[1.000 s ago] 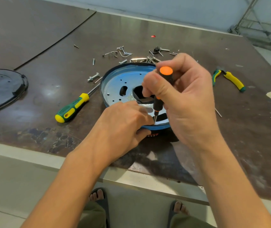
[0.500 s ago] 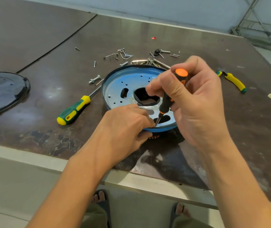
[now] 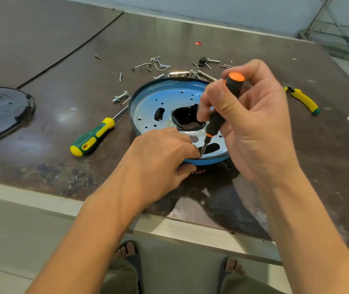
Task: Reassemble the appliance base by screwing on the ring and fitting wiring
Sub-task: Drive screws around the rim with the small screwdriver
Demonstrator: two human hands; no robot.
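Looking down from the head view, the blue appliance base [image 3: 165,102] lies flat on the table [image 3: 296,155], close to its near edge and directly ahead of the person; the right hand [image 3: 252,124] is clamped round a black screwdriver [image 3: 220,115] with an orange cap, fingers wrapped on the handle; the tool's long axis leans from upper right down to lower left, its tip meeting the base's near rim; the left hand [image 3: 160,160] is closed on that same near rim, fingertips pinched just beside the tip, whatever they hold being hidden; both hands sit nearly touching, the left one nearer the screw point; judged from this, a rim screw is being driven, and the shaft wants bringing more upright over it; a green-and-yellow screwdriver [image 3: 93,136] lies left of the base; loose screws [image 3: 160,64] scatter beyond its far side.
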